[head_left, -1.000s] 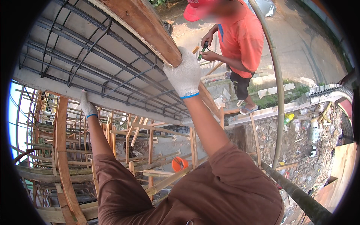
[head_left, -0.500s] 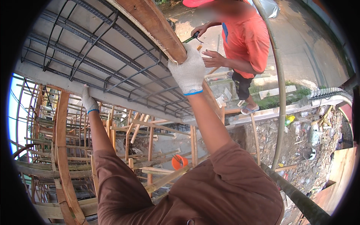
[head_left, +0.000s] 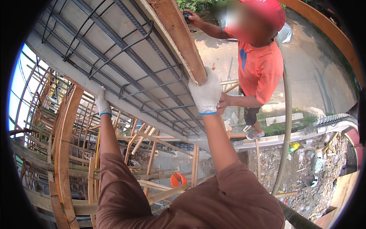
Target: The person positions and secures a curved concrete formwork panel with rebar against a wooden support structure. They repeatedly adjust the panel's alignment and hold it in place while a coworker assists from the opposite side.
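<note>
My left hand, in a white knit glove with a blue cuff, grips the lower edge of a long grey board. Its thumb lies over the edge, and the other fingers are mostly hidden. My right hand, gloved the same way, is closed around the lower end of a reddish-brown wooden beam. That beam runs along the edge of a panel on the other side. Between my hands lies a cage of ribbed steel bars with thinner bent ties, set against the grey surface.
A co-worker in an orange shirt stands right, one hand near my right wrist, the other raised with a small black object. Bamboo and timber scaffolding fills the left. Below are an orange bucket and rubble; a pole rises right.
The view has shifted, so beam and bars appear farther right. The co-worker has leaned in, raised the hand with the black object, and lowered the other beside my right wrist. Both my grips stay.
</note>
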The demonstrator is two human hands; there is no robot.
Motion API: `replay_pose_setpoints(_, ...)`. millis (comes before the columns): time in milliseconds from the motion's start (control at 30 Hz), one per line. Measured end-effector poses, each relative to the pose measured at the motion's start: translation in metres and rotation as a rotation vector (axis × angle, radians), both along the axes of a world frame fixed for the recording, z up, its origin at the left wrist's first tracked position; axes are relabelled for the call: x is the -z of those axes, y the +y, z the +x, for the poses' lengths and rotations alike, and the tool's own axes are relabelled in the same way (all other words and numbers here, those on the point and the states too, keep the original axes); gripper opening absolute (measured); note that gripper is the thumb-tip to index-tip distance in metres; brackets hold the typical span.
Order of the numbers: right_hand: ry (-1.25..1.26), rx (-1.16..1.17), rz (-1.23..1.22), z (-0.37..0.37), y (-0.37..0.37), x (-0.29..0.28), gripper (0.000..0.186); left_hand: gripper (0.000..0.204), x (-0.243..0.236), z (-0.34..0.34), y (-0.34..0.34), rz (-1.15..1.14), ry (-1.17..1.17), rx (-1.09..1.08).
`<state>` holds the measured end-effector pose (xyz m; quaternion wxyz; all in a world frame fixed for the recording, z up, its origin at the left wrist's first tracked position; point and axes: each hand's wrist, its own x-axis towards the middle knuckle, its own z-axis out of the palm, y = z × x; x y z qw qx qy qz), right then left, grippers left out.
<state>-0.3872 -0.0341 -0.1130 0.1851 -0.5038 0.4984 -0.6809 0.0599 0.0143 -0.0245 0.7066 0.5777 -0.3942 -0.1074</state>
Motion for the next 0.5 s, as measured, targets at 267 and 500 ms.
replay_pose_setpoints(267,-0.006,-0.023,0.041,-0.004,0.010,-0.008,0.051,0.059,0.004,-0.004,0.003,-0.051,0.038,-0.016)
replay_pose_setpoints(500,-0.070,-0.032,0.010,-0.004,0.013,-0.015,0.049,0.048,0.000,-0.011,0.003,-0.041,0.057,-0.015)
